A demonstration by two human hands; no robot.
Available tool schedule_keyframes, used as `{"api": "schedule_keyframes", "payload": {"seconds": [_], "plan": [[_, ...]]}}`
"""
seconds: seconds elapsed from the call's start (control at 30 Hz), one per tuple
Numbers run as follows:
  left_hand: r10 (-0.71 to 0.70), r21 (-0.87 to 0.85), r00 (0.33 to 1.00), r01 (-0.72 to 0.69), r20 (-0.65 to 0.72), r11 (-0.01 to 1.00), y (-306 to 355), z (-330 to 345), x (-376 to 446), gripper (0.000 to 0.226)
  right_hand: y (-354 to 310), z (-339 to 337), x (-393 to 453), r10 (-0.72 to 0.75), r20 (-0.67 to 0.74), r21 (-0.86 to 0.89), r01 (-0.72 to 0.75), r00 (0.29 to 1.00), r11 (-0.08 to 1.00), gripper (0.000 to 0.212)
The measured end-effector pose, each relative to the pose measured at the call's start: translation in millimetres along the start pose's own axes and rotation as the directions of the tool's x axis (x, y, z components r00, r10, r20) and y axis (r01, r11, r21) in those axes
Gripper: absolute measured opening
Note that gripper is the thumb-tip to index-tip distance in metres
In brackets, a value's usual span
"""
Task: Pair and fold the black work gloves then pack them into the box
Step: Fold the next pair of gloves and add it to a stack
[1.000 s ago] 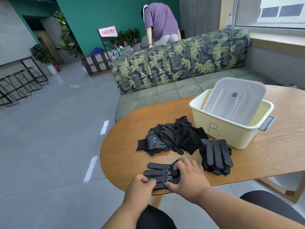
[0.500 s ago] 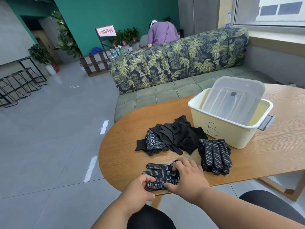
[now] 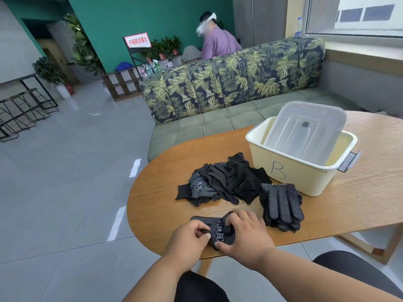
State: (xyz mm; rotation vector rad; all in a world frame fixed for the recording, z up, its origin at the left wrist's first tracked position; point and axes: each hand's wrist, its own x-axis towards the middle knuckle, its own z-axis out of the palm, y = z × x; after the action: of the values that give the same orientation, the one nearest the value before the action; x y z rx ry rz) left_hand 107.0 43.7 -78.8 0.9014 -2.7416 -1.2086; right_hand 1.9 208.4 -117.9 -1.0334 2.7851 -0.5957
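While the left hand [image 3: 192,233] pinches the glove [image 3: 219,231] and the right hand [image 3: 245,233] pins it near the table [image 3: 157,205] edge — a careless tug could drag it off.

Wooden oval bench [image 3: 359,205] is carrying four items. A cream box [image 3: 305,171] marked "B" is sitting toward the far right; a loose heap of black gloves [image 3: 226,184] is lying left of it, a stacked glove pile [image 3: 281,205] just in front. One dotted glove pair [image 3: 220,229] is lying at the near edge.
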Motion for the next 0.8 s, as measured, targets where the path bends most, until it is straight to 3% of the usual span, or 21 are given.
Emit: {"api": "schedule_keyframes", "payload": {"seconds": [0.23,0.37,0.5,0.67,0.8], "plan": [[-0.024,0.047,0.991,0.030,-0.131,0.998,5,19,-2,0.033,0,3,0,-0.012,-0.050,0.033,0.013,0.999,0.999,0.064],[0.028,0.128,0.980,-0.003,-0.198,0.992,6,25,-3,0.023,0,3,0,-0.016,-0.034,0.010,0.016,0.999,1.000,0.062],[0.194,0.298,0.962,-0.132,-0.190,0.946,4,30,-2,0.009,1,4,0,-0.021,-0.024,0.005,0.022,0.999,1.000,0.051],[0.308,0.523,0.949,-0.233,-0.061,0.820,7,36,-3,0.039,1,1,6,0.056,0.009,0.090,-0.056,0.998,0.994,0.028],[0.318,0.605,0.944,-0.204,-0.087,0.770,7,52,-14,0.062,-1,-12,16,0.160,0.088,0.246,-0.177,0.983,0.953,0.017]]}}
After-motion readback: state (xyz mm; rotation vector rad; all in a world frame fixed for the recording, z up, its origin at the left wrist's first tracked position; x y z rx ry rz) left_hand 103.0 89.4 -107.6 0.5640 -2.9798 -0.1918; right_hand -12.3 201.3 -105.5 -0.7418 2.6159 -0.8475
